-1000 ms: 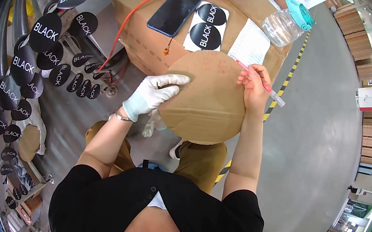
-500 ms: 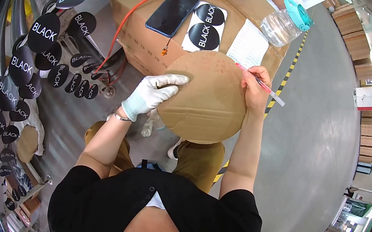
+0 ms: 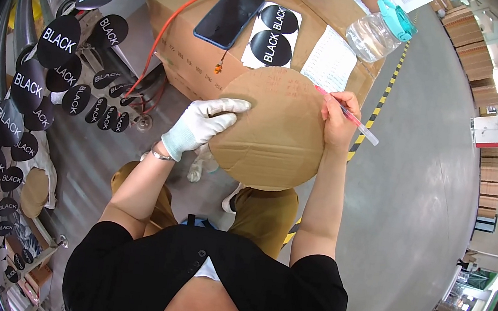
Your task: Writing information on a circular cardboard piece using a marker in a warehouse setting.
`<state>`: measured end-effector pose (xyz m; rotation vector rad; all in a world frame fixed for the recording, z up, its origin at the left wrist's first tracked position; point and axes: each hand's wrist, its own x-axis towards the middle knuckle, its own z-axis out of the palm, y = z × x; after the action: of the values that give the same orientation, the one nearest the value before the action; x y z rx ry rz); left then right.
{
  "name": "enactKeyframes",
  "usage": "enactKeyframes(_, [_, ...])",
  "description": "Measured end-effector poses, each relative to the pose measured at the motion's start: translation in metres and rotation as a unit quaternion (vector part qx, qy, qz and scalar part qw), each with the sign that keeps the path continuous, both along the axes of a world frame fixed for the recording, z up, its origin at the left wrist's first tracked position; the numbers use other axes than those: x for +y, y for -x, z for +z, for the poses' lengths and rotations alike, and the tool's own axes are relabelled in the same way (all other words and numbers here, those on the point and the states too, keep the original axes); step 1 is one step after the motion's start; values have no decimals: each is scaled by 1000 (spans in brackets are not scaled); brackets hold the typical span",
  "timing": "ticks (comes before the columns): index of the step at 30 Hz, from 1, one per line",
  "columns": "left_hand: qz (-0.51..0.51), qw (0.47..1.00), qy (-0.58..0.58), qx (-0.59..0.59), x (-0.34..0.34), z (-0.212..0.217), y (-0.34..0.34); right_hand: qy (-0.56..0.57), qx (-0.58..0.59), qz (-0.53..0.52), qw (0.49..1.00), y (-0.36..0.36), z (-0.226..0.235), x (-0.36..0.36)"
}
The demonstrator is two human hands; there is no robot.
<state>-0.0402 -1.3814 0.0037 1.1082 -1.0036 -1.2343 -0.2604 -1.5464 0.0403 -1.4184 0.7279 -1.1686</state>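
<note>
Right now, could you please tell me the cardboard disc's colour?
The cardboard disc is brown, in the head view.

- A phone (image 3: 228,17) lies on a box (image 3: 178,71).
- A bottle (image 3: 370,38) sits near its right edge.
- An orange cable (image 3: 181,8) crosses the box.
- Striped tape (image 3: 384,95) runs along the floor (image 3: 414,190).
- Cardboard stacks (image 3: 468,43) stand at far right.

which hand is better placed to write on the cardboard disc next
Right, likely: the right hand holds the pen, tip by the upper right edge of the cardboard disc, while the gloved left hand grips its left side.
</note>
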Motion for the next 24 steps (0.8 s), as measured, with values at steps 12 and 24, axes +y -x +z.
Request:
enactKeyframes(12, [0, 1000, -11, 18, 0, 2, 3, 49, 21, -72, 996, 4, -5, -2])
enactKeyframes(24, [-4, 1000, -7, 16, 1, 3, 1, -5, 63, 17, 998, 12, -2, -8])
